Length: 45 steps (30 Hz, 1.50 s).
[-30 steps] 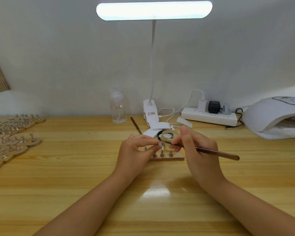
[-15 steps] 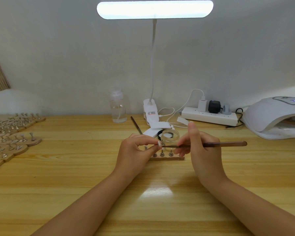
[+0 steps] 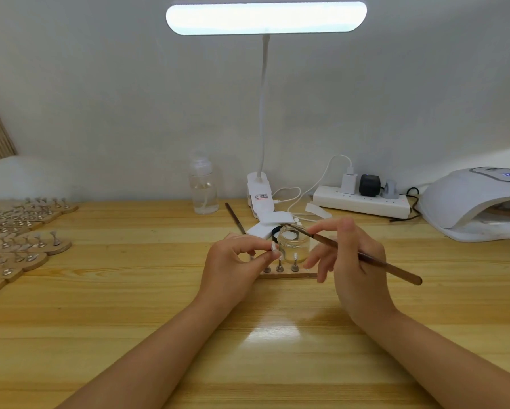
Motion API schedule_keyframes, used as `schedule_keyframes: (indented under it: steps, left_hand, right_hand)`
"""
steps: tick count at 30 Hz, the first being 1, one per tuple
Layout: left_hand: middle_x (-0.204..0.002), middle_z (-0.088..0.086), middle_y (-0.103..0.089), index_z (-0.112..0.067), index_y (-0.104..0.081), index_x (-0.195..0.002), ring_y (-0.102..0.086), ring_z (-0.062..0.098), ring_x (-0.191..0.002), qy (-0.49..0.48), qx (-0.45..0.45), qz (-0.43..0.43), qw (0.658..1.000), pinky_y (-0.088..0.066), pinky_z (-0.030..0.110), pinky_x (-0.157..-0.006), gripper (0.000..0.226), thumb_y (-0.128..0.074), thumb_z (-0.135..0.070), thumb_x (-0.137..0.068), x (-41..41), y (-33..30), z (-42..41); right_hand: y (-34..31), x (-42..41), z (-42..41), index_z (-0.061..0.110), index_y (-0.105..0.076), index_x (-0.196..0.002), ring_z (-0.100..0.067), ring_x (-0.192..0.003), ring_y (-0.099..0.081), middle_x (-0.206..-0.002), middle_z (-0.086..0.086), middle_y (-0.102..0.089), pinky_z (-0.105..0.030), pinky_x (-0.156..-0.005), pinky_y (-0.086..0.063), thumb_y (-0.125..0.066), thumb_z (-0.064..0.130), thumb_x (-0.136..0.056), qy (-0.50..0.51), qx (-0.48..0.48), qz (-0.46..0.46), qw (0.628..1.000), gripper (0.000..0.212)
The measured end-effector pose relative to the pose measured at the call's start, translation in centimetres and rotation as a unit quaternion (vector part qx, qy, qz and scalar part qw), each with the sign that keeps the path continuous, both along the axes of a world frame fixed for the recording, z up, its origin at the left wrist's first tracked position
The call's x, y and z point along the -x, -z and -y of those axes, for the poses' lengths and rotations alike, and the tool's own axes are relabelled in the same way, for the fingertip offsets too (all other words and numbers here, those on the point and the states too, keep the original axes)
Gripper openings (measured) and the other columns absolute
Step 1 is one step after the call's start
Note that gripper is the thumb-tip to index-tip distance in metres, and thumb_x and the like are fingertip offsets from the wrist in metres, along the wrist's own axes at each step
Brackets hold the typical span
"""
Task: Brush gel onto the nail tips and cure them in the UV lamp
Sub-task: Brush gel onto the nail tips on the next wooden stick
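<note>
Wooden desk [image 3: 100, 305] all the way across, with a little wooden holder block [image 3: 287, 274] sitting in the middle, a few metal stands poking up out of it. Left hand [image 3: 233, 267] is pinching a single nail tip [image 3: 274, 247] between thumb and fingertips, held up just left of the small clear gel jar [image 3: 293, 243]. Right hand [image 3: 354, 261] has the brush [image 3: 362, 255] in a pencil grip, thumb and forefinger near the bristle end, and the tip is poking over the open mouth of the jar. The brown handle angles off down to the right.

UV lamp [image 3: 477, 202] is the white dome at the far right of the desk, well apart from the hands. Behind the jar there's a clip-on desk light [image 3: 265, 17] glowing up top, a clear pump bottle [image 3: 203, 190] to its left, and a white power strip [image 3: 362, 203] with plugs to its right. Another thin brush [image 3: 234, 221] lies on the desk near the bottle. Over on the far left, a whole pile of more wooden holders [image 3: 20, 240] with stands on them.
</note>
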State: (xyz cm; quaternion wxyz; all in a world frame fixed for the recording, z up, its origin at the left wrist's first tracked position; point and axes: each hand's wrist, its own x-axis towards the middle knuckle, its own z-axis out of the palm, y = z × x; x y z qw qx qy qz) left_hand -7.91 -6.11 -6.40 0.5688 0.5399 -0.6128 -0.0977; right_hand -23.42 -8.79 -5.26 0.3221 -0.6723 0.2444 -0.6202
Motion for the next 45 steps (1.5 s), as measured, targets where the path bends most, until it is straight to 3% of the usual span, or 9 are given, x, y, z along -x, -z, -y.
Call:
schedule_keyframes:
  steps: [8,12,17,21,24,29,34,38,45]
  left_hand:
    - [-0.066,-0.019,-0.067,-0.037,-0.069,-0.073,-0.055,0.01,-0.075,0.036,0.015,0.028,0.999,-0.038,0.015,-0.063,0.027,-0.075,-0.01,-0.069,0.3,-0.1,-0.2]
    - [-0.067,-0.022,-0.067,-0.036,-0.07,-0.075,-0.055,0.01,-0.074,0.048,0.024,0.033,0.998,-0.038,0.015,-0.062,0.034,-0.075,-0.003,-0.069,0.2,0.0,-0.1]
    - [-0.084,-0.023,-0.066,-0.033,-0.071,-0.084,-0.057,0.005,-0.08,0.06,0.028,0.061,0.996,-0.04,0.014,-0.063,0.033,-0.074,-0.003,-0.07,0.1,0.1,0.0]
    - [-0.072,-0.026,-0.067,-0.029,-0.071,-0.085,-0.057,0.001,-0.077,0.061,0.028,0.057,0.996,-0.04,0.014,-0.064,0.026,-0.075,-0.009,-0.069,0.2,0.1,0.0]
    - [-0.079,-0.025,-0.065,-0.033,-0.068,-0.089,-0.055,0.002,-0.08,0.045,0.017,0.07,0.996,-0.044,0.027,-0.073,0.024,-0.071,-0.033,-0.065,0.4,-0.1,-0.2]
    - [-0.109,-0.025,-0.052,-0.047,-0.046,-0.11,-0.048,0.004,-0.108,-0.012,-0.043,0.107,0.993,-0.034,0.046,-0.101,0.063,-0.079,-0.038,-0.057,-0.3,-1.0,-0.3]
    - [-0.102,-0.024,-0.055,-0.04,-0.036,-0.129,-0.051,-0.002,-0.103,0.015,-0.181,0.094,0.979,-0.032,0.037,-0.106,0.088,-0.077,-0.047,-0.051,-2.0,-0.4,0.0]
    - [-0.088,-0.015,-0.065,-0.031,-0.045,-0.128,-0.055,-0.006,-0.096,0.037,-0.193,0.073,0.978,-0.029,-0.008,-0.075,0.073,-0.08,-0.025,-0.064,-2.5,0.4,0.3]
    - [-0.081,-0.011,-0.064,-0.034,-0.051,-0.113,-0.055,-0.015,-0.082,0.061,-0.158,0.063,0.984,-0.031,-0.008,-0.07,0.058,-0.079,-0.013,-0.067,-2.5,0.5,0.3]
  right_hand:
    - [0.6,0.0,0.9,0.017,-0.063,-0.094,-0.002,-0.083,-0.06,-0.088,0.009,-0.065,-0.012,-0.074,-0.045,-0.067,0.033,-0.079,0.08,0.153,-0.227,0.958,0.022]
    - [0.9,-0.2,1.1,0.013,-0.063,-0.095,-0.012,-0.088,-0.062,-0.093,0.003,-0.066,-0.027,-0.079,-0.05,-0.076,0.015,-0.073,0.063,0.159,-0.243,0.955,0.026]
    - [1.0,-0.2,1.3,0.016,-0.063,-0.09,0.0,-0.088,-0.055,-0.09,0.013,-0.061,-0.01,-0.079,-0.043,-0.073,0.017,-0.074,0.055,0.165,-0.244,0.954,0.02]
    - [0.8,-0.2,1.1,0.016,-0.063,-0.087,0.0,-0.087,-0.054,-0.087,0.016,-0.058,-0.007,-0.08,-0.04,-0.068,0.021,-0.074,0.055,0.179,-0.251,0.95,0.015]
    - [0.6,0.0,1.1,0.02,-0.062,-0.088,0.001,-0.087,-0.056,-0.086,0.017,-0.059,-0.008,-0.077,-0.042,-0.07,0.019,-0.077,0.044,0.157,-0.23,0.959,0.015]
    - [0.3,1.8,1.9,0.024,-0.06,-0.086,0.001,-0.085,-0.059,-0.084,0.014,-0.063,-0.01,-0.075,-0.041,-0.072,0.012,-0.077,0.072,0.104,-0.22,0.967,0.019]
    - [0.4,2.9,2.6,0.027,-0.058,-0.084,0.003,-0.087,-0.06,-0.083,0.015,-0.063,-0.008,-0.077,-0.044,-0.071,0.009,-0.077,0.045,0.061,-0.247,0.966,0.023]
    - [0.7,2.8,2.9,0.014,-0.062,-0.087,0.003,-0.086,-0.061,-0.085,0.013,-0.064,-0.009,-0.077,-0.047,-0.071,0.006,-0.077,0.023,0.053,-0.262,0.963,0.016]
    - [1.0,2.5,3.1,0.01,-0.062,-0.089,0.002,-0.082,-0.064,-0.087,0.005,-0.067,-0.011,-0.076,-0.05,-0.071,0.006,-0.077,0.0,0.044,-0.264,0.964,0.016]
